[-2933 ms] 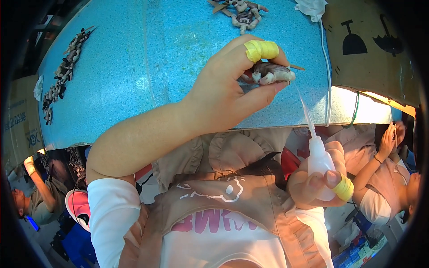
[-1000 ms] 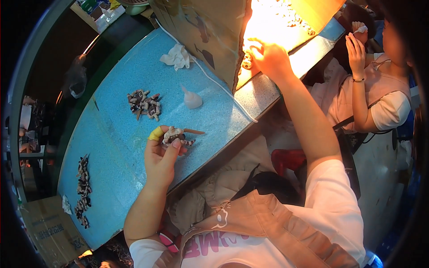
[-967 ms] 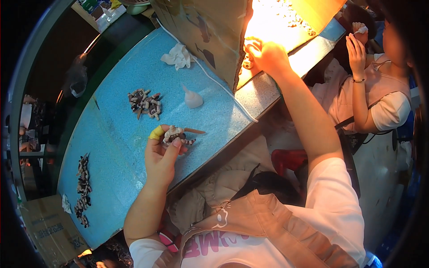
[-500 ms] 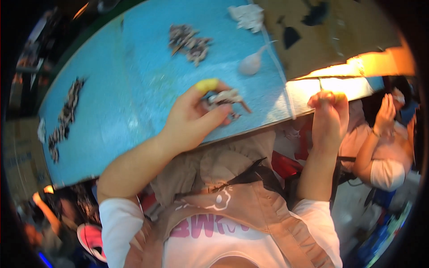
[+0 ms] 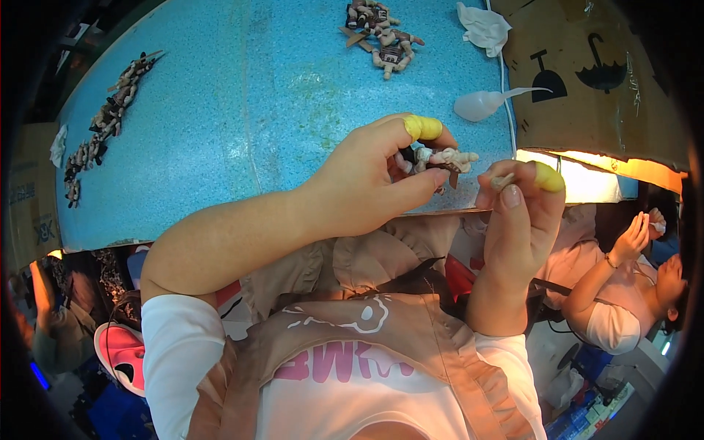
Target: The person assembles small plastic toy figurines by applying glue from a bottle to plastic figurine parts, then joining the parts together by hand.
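Observation:
Over the near edge of the blue table (image 5: 213, 187), my left hand (image 5: 381, 165) grips a small pale-and-brown figurine (image 5: 447, 159) between thumb and fingers. Yellow wrap covers one of its fingertips. Just to the right, my right hand (image 5: 524, 209) pinches a tiny beige piece (image 5: 501, 181) between thumb and forefinger; a finger of this hand is wrapped in yellow too. The two hands are close together but apart. Beyond them lies a small heap of similar figurines (image 5: 389, 51). A white squeeze bottle (image 5: 480, 105) with a long thin nozzle rests on its side right of the heap.
A row of figurines (image 5: 110, 114) runs along the table's left side. Crumpled white tissue (image 5: 484, 29) lies near a white cord (image 5: 507, 110). Cardboard (image 5: 594, 117) covers the right part, with a bright lamp glow beneath its edge. Another person (image 5: 623, 286) sits at the right.
My right hand has come from the lit area by the cardboard toward my left hand, now with the tiny beige piece showing. The left hand still holds the figurine. The view has shifted.

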